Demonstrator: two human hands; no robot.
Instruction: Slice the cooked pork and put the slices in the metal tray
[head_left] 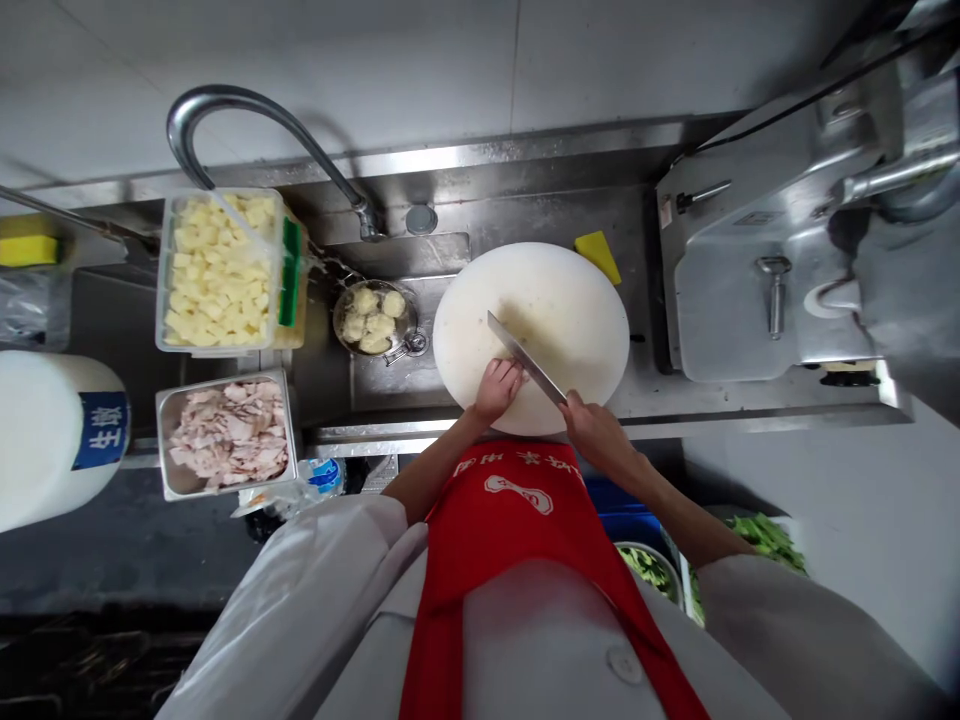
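My right hand (592, 428) is closed round the handle of a kitchen knife (529, 360). Its blade slants up and left across a round white cutting board (480, 285). Close against the blade's left side, my left hand (499, 388) has its fingers curled down on the board. Whatever lies under those fingers is hidden. Left of the board, several peeled potatoes (379, 325) sit in a round metal vessel in the sink. Pale cubes that look like cut potato (217, 275) fill a clear plastic tub (161, 290).
A curved faucet (247, 97) arches over the tub. Below the tub, a metal pan (166, 478) holds pieces of raw meat (229, 430). A yellow sponge (598, 256) lies behind the board. On the right is a peeler (775, 295); a large white container (45, 440) stands far left.
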